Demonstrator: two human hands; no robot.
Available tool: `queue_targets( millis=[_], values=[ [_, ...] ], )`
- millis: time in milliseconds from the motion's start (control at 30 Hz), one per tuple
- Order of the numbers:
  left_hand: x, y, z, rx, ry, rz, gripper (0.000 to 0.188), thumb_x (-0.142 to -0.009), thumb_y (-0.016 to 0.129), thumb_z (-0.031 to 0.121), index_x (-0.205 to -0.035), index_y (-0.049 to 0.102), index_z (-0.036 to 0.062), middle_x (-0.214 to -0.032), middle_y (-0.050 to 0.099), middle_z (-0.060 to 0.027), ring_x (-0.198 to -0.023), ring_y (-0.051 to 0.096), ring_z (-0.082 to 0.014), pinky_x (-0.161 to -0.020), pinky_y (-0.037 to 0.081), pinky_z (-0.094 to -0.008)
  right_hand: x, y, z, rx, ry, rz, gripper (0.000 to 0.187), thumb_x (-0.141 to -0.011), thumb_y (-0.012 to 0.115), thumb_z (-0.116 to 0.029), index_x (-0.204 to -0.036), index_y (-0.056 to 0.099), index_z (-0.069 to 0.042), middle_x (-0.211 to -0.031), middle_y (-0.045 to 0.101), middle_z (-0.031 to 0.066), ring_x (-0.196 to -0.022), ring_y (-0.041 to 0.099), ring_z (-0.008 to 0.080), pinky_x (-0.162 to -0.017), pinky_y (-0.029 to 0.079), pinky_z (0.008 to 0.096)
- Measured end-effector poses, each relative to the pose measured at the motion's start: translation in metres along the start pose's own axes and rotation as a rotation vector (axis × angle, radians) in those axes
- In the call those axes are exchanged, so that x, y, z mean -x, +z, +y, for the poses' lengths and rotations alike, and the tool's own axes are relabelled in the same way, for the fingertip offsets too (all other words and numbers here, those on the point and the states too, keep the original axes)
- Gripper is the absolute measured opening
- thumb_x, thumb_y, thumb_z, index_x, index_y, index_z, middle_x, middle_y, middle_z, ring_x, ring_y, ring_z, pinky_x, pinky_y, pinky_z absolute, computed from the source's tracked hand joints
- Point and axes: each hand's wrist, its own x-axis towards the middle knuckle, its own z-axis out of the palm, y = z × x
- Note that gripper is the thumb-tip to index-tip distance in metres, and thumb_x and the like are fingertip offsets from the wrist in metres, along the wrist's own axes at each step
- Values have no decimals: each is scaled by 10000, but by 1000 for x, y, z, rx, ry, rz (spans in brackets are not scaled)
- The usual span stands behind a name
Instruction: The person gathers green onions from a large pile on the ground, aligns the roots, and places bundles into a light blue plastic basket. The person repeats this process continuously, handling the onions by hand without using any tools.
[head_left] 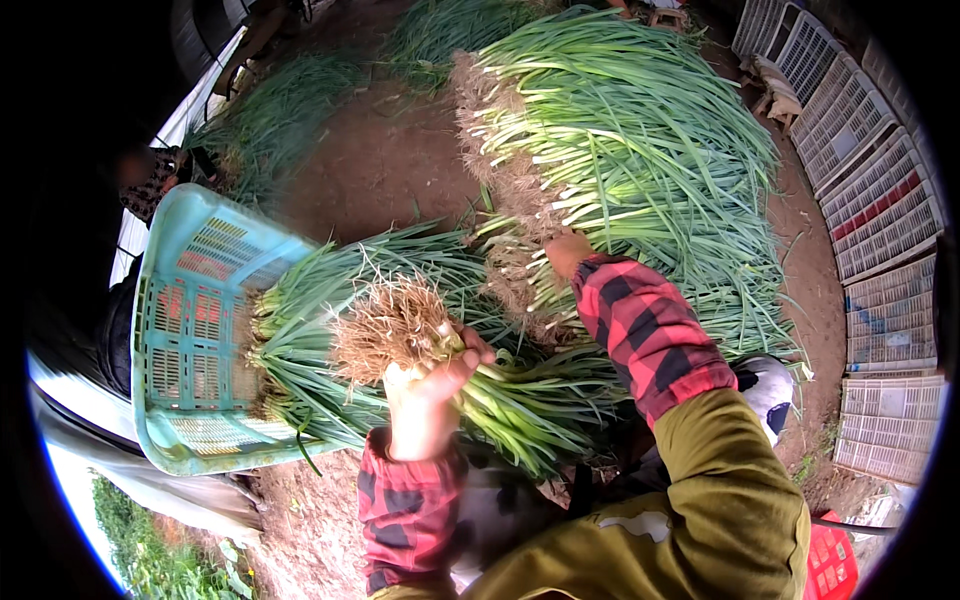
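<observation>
A bunch of green onions (510, 400) is gripped in my left hand (430, 395), close to its bushy brown roots (390, 328). The leaves trail off to the right across my lap. My right hand (568, 254) reaches forward to the root end of a large pile of green onions (640, 150); its fingers are mostly hidden behind the hand and sleeve, so what they hold cannot be made out. Left of my left hand, a turquoise plastic crate (185, 345) lies on its side with more green onions (320, 300) in it, leaves pointing toward me.
White plastic crates (865, 150) stand in a row along the right side. More green onions (290, 110) lie on the dirt floor (385, 165) at the far left. Another person (160, 180) is partly visible behind the turquoise crate. Something red (830, 560) sits at the lower right.
</observation>
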Motion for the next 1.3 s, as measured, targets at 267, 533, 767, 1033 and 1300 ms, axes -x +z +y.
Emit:
queue_targets(
  millis=[267,533,767,1033,1300],
  values=[
    [-7,0,-4,-25,15,2,340,-733,631,-2,-1051,513,-24,-854,612,-143,-774,629,-249,-690,541,-357,40,-45,44,-349,-242,123,353,-833,634,-232,-1122,597,-32,-962,631,210,-934,595,384,-823,469,456],
    [-3,10,2,-112,37,-41,260,-708,648,64,-944,599,-35,-829,646,-110,-770,648,-216,-712,526,-330,124,-193,1,-741,-376,-99,305,-961,542,-269,-1103,531,0,-889,610,125,-826,598,260,-736,478,376],
    [11,32,3,38,45,-169,413,-704,655,-23,-1100,540,-8,-877,646,-104,-789,640,-207,-712,545,-335,174,-224,-48,-1363,-337,-314,228,-975,530,-253,-959,571,-29,-746,561,-2,-614,524,79,-566,445,228],
    [18,42,2,127,215,-94,494,-774,751,115,-1182,495,3,-1025,617,-103,-904,604,-198,-817,489,-323,202,-242,-124,-926,-310,606,195,-920,573,-172,-1011,515,-9,-773,625,128,-662,640,261,-570,485,377],
    [15,34,-5,253,250,20,517,-736,718,-23,-1201,493,6,-1037,593,-58,-928,582,-177,-868,473,-328,220,-274,-150,-409,-235,247,614,-887,529,-177,-1415,295,32,-1078,532,243,-896,610,371,-722,525,449]
  ],
)
